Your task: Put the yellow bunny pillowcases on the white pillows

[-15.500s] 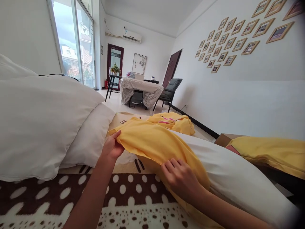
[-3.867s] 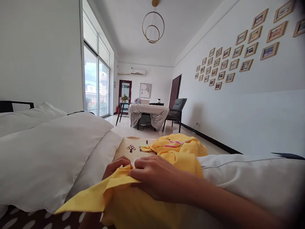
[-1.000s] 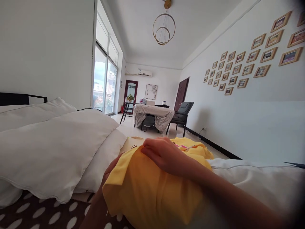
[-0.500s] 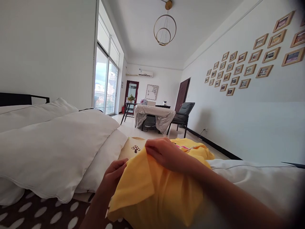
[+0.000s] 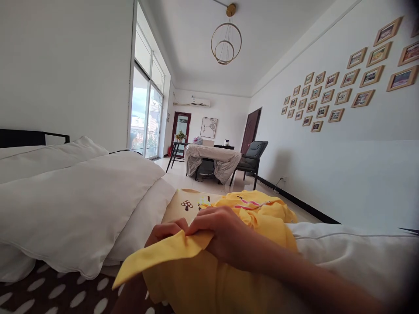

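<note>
A yellow cloth garment [image 5: 186,279] hangs in front of me, its upper edge folded over into a flap that points left. My left hand [image 5: 166,231] is closed on that edge, partly hidden behind the cloth. Right beside it, my right hand [image 5: 222,233] pinches the same edge, so the two hands nearly touch. More yellow fabric with pink and dark print [image 5: 252,204] lies bunched beyond my right hand. Under it shows a cream cloth with a brown mushroom picture [image 5: 187,205].
White pillows [image 5: 81,196] are piled at the left, above a brown blanket with white spots [image 5: 59,290]. White bedding [image 5: 353,248] lies at the right. Farther off stand a covered table [image 5: 212,152] and a black chair [image 5: 252,159]. Framed pictures hang on the right wall.
My hands have come together along the garment's edge; the right moved down and the left moved right. The flap now folds outward to the left, and more of the printed fabric shows.
</note>
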A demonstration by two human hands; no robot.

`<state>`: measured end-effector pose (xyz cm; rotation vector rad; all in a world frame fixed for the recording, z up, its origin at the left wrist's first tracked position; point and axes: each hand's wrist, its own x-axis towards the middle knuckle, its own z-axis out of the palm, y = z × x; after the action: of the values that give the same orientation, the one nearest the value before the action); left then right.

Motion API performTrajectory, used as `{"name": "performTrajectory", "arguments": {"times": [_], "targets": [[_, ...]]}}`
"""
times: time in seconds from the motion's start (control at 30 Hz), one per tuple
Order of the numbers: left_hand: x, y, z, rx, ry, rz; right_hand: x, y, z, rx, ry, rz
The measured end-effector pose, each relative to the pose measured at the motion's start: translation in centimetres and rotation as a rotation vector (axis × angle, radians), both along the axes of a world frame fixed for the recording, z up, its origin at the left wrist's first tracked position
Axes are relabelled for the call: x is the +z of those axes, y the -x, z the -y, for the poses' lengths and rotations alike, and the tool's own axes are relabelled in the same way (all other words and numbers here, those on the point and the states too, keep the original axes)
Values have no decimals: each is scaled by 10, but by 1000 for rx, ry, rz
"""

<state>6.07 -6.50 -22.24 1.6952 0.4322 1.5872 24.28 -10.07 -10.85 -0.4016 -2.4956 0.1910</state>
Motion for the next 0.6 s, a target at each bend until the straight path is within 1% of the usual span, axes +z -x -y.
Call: {"name": "performTrajectory", "arguments": {"times": [0.03, 0.07, 0.1, 0.13, 0.2, 0.23, 0.27, 0.33, 0.4, 0.5, 0.6], "targets": [[2, 2, 2, -41, -26, -43, -1, 1, -2, -17, 1, -31], [5, 3, 5, -38, -60, -55, -2, 1, -3, -44, 1, -55], [8, 3, 10, 30, -93, -27, -2, 2, -4, -75, 3, -76], [11, 2, 15, 166, -113, 37, -2, 2, -6, -103, 6, -94], [18, -2, 29, 432, -94, 136, 0, 3, -8, -146, 16, -117], [21, -5, 37, 511, -69, 155, 1, 4, -10, -158, 19, -121], [24, -8, 44, 542, -43, 146, 2, 5, -11, -163, 18, -120], [31, -12, 56, 520, -20, 95, 4, 6, -15, -163, 7, -119], [35, -14, 61, 486, -4, 51, 5, 6, -18, -165, -9, -125], [36, -13, 58, 467, 63, 31, 3, 5, -20, -156, -40, -121], [31, -10, 51, 446, 96, -5, 1, 4, -21, -135, -80, -99]]}}
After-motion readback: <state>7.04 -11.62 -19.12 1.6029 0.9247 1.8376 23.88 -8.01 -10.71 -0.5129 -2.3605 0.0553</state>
